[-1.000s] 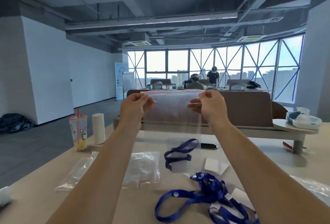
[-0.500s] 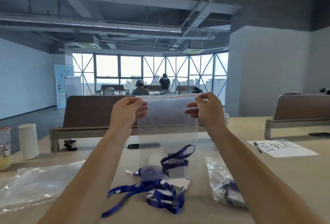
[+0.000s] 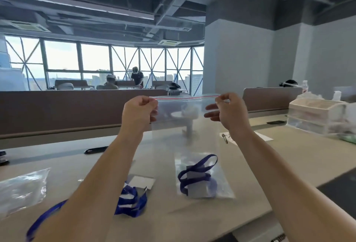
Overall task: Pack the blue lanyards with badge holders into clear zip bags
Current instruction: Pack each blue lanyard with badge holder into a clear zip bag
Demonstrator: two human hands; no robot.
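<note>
Beige table (image 3: 289, 160) below; I've got the clear bag (image 3: 185, 126) held up, left hand (image 3: 138, 114) and right hand (image 3: 231, 114) each pinching a top corner, blue lanyard (image 3: 196, 174) resting at its bottom. Sealing step, I reckon; next, run the zip shut.

Daylight came through a curved wall of windows (image 3: 96, 62) (cross-braced) under a dark open ceiling (image 3: 115, 0); a grey pillar (image 3: 237, 54) stood behind brown dividers (image 3: 67, 110) along the far edge of the tabletop (image 3: 57, 160).
</note>
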